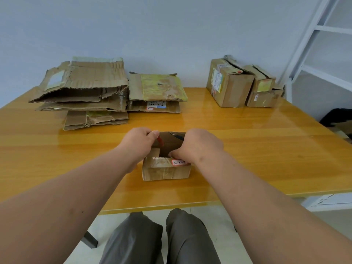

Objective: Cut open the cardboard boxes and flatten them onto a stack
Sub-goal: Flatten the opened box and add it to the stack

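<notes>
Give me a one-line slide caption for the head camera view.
Both hands, left and right, grip a small opened cardboard box on an orange table.

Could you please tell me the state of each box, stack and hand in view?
Small box: open on top, upright, held by both hands.
Left hand: grips the box's left flap.
Right hand: grips the box's right side.
Flattened stacks: flat, piled.
Far boxes: unflattened, tops split.
</notes>
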